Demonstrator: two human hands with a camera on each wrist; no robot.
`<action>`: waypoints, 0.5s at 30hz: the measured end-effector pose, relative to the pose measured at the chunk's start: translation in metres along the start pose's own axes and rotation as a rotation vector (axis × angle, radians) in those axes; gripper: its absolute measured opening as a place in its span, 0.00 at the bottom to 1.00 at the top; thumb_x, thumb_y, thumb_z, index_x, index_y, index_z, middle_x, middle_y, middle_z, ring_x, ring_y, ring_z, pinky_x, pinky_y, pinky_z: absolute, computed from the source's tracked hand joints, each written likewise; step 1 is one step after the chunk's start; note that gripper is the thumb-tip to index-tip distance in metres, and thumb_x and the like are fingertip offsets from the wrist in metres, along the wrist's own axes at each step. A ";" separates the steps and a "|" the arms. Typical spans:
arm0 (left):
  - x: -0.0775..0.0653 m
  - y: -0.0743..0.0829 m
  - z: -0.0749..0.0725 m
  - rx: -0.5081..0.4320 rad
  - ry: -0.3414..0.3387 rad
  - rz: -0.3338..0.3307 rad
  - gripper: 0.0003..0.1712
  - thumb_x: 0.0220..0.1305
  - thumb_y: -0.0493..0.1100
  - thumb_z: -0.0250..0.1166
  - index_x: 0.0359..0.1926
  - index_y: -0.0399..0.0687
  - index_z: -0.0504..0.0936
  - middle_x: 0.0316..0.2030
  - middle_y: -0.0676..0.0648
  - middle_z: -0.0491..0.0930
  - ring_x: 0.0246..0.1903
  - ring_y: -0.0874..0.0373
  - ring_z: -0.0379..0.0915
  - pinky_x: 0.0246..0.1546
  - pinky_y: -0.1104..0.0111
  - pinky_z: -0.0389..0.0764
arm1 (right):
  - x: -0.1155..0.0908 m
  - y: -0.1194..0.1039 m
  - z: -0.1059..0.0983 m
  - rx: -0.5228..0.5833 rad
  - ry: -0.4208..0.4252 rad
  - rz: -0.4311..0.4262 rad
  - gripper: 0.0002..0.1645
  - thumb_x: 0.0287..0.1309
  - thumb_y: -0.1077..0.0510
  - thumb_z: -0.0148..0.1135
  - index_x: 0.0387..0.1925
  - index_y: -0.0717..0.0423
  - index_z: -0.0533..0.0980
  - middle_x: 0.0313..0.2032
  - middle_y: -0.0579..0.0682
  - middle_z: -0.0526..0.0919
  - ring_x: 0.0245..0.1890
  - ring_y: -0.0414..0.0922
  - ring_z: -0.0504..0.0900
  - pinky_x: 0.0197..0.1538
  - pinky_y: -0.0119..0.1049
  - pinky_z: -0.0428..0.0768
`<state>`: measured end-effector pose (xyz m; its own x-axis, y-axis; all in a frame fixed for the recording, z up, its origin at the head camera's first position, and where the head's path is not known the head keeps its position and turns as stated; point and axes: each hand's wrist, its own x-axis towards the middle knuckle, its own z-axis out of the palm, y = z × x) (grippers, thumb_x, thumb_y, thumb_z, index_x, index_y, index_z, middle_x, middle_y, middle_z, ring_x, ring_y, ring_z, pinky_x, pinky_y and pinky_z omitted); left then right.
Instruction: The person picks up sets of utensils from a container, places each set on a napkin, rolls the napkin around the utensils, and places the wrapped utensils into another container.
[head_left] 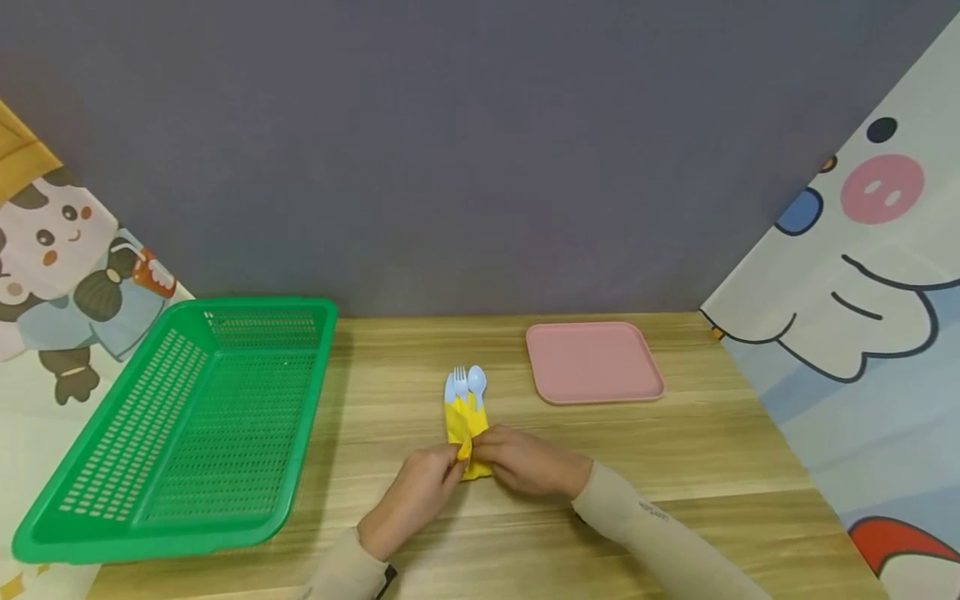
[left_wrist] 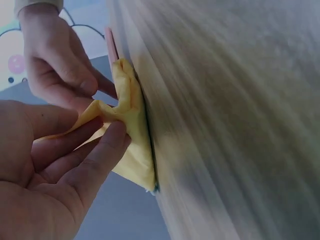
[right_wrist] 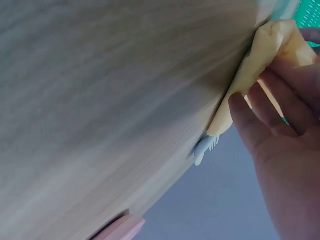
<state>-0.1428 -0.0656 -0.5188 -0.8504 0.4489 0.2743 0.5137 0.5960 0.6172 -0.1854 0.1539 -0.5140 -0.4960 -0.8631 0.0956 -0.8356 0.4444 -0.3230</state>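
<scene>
A yellow cloth [head_left: 458, 422] lies on the table, wrapped about a light blue knife [head_left: 449, 389], fork [head_left: 461, 380] and spoon [head_left: 477, 381]. Their upper ends stick out at the far side, and the rest is hidden in the cloth. My left hand [head_left: 429, 478] pinches a raised fold of it between thumb and fingers, from the near left. From the right, my right hand [head_left: 529, 462] pinches the cloth close beside the left fingertips. In the left wrist view the fold [left_wrist: 92, 112] stretches up between both hands.
A large green plastic basket [head_left: 303, 437] stands at the left of the wooden table [head_left: 390, 358]. At the back right lies a pink tray [head_left: 596, 362]. Behind the table rises a grey panel [head_left: 480, 167], with cartoon-printed cloths at both sides.
</scene>
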 end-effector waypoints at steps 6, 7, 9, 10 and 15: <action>0.001 0.002 0.005 0.077 0.001 0.074 0.11 0.65 0.35 0.67 0.28 0.48 0.76 0.24 0.53 0.76 0.26 0.63 0.75 0.24 0.71 0.78 | 0.000 0.004 -0.002 0.103 0.023 0.032 0.14 0.68 0.67 0.54 0.49 0.55 0.82 0.47 0.47 0.83 0.51 0.40 0.79 0.59 0.33 0.76; 0.001 0.002 0.006 0.094 -0.003 0.082 0.10 0.65 0.35 0.67 0.28 0.47 0.77 0.24 0.52 0.77 0.26 0.63 0.76 0.24 0.71 0.79 | 0.000 0.005 -0.003 0.137 0.023 0.047 0.15 0.67 0.68 0.54 0.49 0.55 0.82 0.48 0.47 0.83 0.51 0.40 0.79 0.59 0.34 0.76; 0.002 0.004 0.009 0.143 -0.009 0.097 0.08 0.66 0.35 0.67 0.29 0.46 0.78 0.26 0.51 0.79 0.28 0.61 0.78 0.26 0.71 0.81 | -0.001 0.008 -0.003 0.198 0.021 0.080 0.17 0.67 0.69 0.53 0.51 0.56 0.82 0.50 0.48 0.83 0.53 0.40 0.79 0.59 0.34 0.76; 0.002 0.005 0.010 0.167 -0.013 0.102 0.08 0.66 0.35 0.67 0.30 0.46 0.78 0.26 0.50 0.80 0.28 0.60 0.79 0.26 0.71 0.81 | -0.001 0.009 -0.004 0.234 0.022 0.098 0.18 0.67 0.70 0.52 0.53 0.57 0.82 0.52 0.48 0.83 0.54 0.40 0.79 0.59 0.34 0.76; 0.003 0.012 0.013 0.336 -0.009 0.157 0.10 0.64 0.37 0.67 0.26 0.44 0.77 0.22 0.51 0.75 0.21 0.60 0.73 0.20 0.72 0.77 | -0.002 0.014 -0.005 0.433 0.062 0.200 0.18 0.69 0.69 0.51 0.53 0.60 0.82 0.52 0.51 0.84 0.49 0.38 0.81 0.54 0.34 0.80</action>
<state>-0.1374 -0.0485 -0.5205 -0.7583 0.5569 0.3389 0.6474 0.7042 0.2914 -0.1977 0.1634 -0.5138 -0.6607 -0.7494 0.0431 -0.5538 0.4479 -0.7019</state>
